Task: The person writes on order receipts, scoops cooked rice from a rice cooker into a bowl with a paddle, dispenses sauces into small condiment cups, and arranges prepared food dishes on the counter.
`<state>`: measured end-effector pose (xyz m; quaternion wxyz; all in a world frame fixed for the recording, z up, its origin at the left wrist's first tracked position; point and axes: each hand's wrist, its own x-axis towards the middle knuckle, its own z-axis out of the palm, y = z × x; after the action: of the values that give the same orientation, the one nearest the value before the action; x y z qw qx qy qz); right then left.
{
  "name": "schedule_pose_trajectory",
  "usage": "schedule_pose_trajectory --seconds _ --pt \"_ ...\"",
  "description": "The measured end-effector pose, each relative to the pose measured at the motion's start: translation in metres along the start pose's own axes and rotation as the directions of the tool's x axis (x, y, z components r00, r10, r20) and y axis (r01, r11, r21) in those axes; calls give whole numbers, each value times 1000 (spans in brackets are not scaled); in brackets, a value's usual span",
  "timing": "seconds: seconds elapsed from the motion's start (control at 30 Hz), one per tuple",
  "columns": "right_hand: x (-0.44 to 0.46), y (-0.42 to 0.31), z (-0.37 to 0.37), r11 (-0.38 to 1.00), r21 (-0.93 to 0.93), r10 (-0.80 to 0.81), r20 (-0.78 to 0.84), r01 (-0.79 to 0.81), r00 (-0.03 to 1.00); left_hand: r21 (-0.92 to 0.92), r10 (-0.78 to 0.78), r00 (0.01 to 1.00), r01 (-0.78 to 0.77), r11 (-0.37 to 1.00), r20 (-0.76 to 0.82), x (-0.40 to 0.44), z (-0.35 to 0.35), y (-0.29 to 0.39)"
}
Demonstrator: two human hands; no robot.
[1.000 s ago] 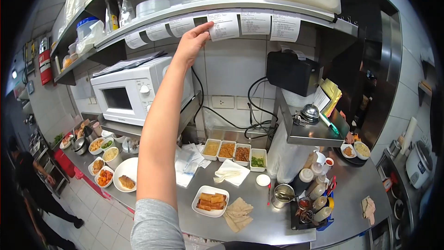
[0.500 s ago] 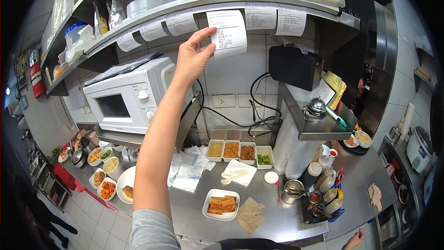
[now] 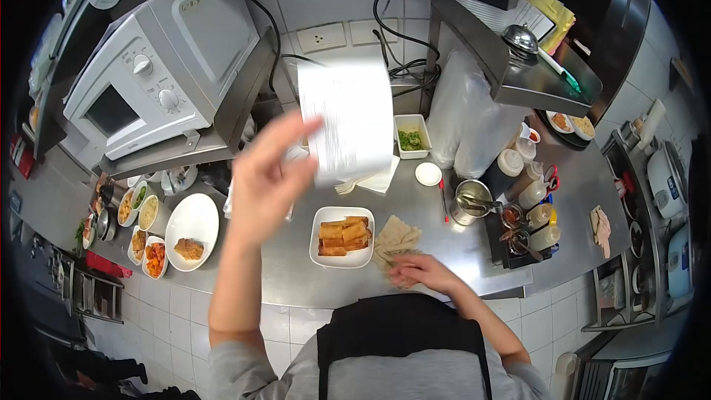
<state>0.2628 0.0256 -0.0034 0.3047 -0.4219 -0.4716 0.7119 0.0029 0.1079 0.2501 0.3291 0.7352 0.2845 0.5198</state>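
Note:
My left hand (image 3: 270, 178), smeared by motion, pinches a white printed order ticket (image 3: 352, 122) between thumb and fingers at its left edge. The ticket hangs in the air over the counter, its print too blurred to read. Low at the counter's front edge, my right hand (image 3: 422, 272) has its fingers loosely curled, with nothing visible in them. It lies over the near edge of a folded beige cloth (image 3: 398, 238); whether it presses on the cloth I cannot tell. Left of that cloth, a white square dish (image 3: 342, 257) holds several golden fried rolls (image 3: 344, 235).
At left, a microwave (image 3: 141, 89) sits on a raised shelf above bowls of food and a white plate (image 3: 207, 211). Right are a steel pot (image 3: 468, 215), a sauce bottle caddy (image 3: 511, 252) and a ledge with a bell (image 3: 521, 39). A tub of chopped greens (image 3: 411, 137) stands behind.
My left hand has brought the ticket down from the shelf edge towards me. My right hand has come in from the lower right to the cloth. The view has tilted down.

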Motion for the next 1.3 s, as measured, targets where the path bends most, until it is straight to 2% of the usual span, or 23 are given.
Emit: schedule_pose_trajectory --seconds 0.07,0.1,0.17,0.23,0.27,0.37,0.4,0.47,0.53,0.57,0.6,0.67,0.73,0.8,0.9,0.97,1.03,1.1,1.13,1.17,1.23,1.27,1.3 --pt "33 14 16 989 120 84 20 -86 996 59 -256 967 255 965 2 -46 1 -24" --pt "44 13 25 984 148 90 41 -95 995 47 -453 891 452 891 15 -67 4 -32" --pt "63 4 41 1000 -14 23 80 -22 997 -59 -414 909 417 907 54 -110 14 -67" --pt "83 5 47 947 -124 -287 76 295 955 -218 -543 834 551 806 100 -142 27 -78" --pt "88 6 46 882 -176 -427 96 437 899 -205 -563 818 575 792 117 -153 33 -82" --pt "106 -12 15 743 -611 -276 93 274 957 -183 -602 791 612 770 114 -170 53 -94" --pt "105 -10 4 709 -638 -491 -141 300 860 -180 -606 788 615 767 108 -172 57 -99" --pt "107 -19 -38 408 -913 -633 -270 17 726 -192 -614 781 624 757 116 -183 63 -113" --pt "112 -8 -84 214 -920 -608 -390 -329 692 -202 -626 766 642 739 144 -196 67 -128" --pt "107 -1 -93 155 -915 -613 -385 -373 690 -196 -641 751 660 725 157 -202 67 -132" --pt "96 -15 -83 240 -833 -426 -552 -498 717 -225 -648 749 661 716 140 -208 67 -133" --pt "108 21 -103 97 -847 -561 -480 -522 675 -274 -648 755 647 712 100 -218 69 -140" --pt "112 22 -105 274 -842 -500 -537 -465 679 -305 -639 768 617 725 36 -230 66 -148" --pt "116 31 -119 277 -882 -471 -470 -382 746 -332 -653 757 620 711 13 -230 61 -138" --pt "110 4 -86 484 -862 -429 -386 -153 817 -347 -629 776 579 738 -44 -229 55 -132" --pt "109 17 -32 698 -633 -602 -263 336 754 -363 -632 773 572 735 -61 -226 56 -128" --pt "97 26 16 758 -558 -511 -183 339 840 -392 -659 751 593 703 -45 -222 57 -124" --pt "85 36 51 864 -261 -466 -86 431 881 -346 -617 784 561 752 -68 -231 63 -135" --pt "92 52 34 711 -498 -565 16 497 825 -317 -573 817 530 787 -57 -230 67 -142" --pt "82 39 26 616 -674 -545 9 408 838 -274 -599 800 568 776 -37 -230 69 -145" --pt "76 34 -1 528 -744 -573 44 409 818 -224 -639 769 628 746 26 -236 77 -163" --pt "75 41 -16 717 -545 -530 -23 434 848 -216 -668 742 663 717 62 -240 82 -176" --pt "75 48 -32 778 -475 -492 -56 411 869 -259 -705 699 708 657 120 -246 89 -188"
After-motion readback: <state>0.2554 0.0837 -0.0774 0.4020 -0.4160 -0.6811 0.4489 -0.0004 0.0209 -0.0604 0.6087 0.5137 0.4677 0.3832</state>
